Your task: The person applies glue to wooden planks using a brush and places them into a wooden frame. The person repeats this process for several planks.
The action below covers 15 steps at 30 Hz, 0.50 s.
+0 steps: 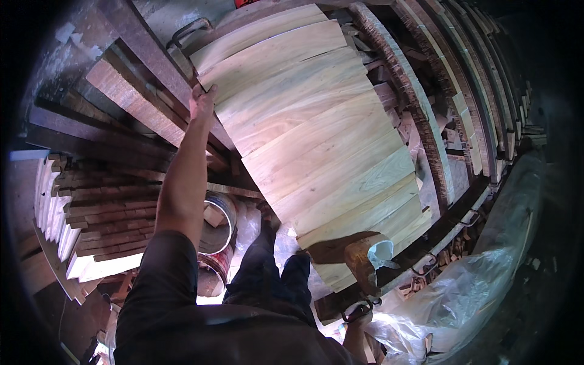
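Note:
A broad panel of pale wooden boards [316,128] lies side by side before me, slanting from the far left to the near right. My left hand [202,103] is closed on the panel's left edge, its thumb toward the wood. Low at the right, my right hand [359,323] is partly hidden, its fingers closed around a dark metal loop handle [353,311] by the panel's near corner. A rusty brown pot [360,267] stands on the near boards, with a whitish inside and a pale flap at its rim.
Long wooden beams [137,97] fan out at the left above a stack of short planks [112,219]. Buckets [219,228] stand beside my legs. Curved racks of timber [462,109] fill the right side. Clear plastic sheeting [450,292] covers a pile at the near right.

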Motion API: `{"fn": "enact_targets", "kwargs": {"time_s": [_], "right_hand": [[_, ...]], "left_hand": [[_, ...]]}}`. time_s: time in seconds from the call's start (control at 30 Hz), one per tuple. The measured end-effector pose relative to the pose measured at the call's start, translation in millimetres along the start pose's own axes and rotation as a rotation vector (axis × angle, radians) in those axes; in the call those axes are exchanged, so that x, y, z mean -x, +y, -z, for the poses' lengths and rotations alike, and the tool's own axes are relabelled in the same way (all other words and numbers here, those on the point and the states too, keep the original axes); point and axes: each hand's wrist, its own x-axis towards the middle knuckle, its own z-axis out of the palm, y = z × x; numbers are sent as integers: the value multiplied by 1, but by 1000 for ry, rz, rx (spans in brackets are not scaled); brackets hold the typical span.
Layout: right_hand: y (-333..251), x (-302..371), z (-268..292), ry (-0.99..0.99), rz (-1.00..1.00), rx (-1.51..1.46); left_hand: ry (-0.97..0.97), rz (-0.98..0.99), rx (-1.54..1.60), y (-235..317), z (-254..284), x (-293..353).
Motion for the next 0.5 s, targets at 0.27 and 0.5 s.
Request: {"fn": "enact_targets", "kwargs": {"time_s": [0.27, 0.5], "right_hand": [[6, -4, 2, 19, -69, 10], [-6, 0, -3, -46, -24, 63]], "left_hand": [[-51, 301, -26, 32, 1, -6], [-49, 348, -747, 36, 2, -14]]}}
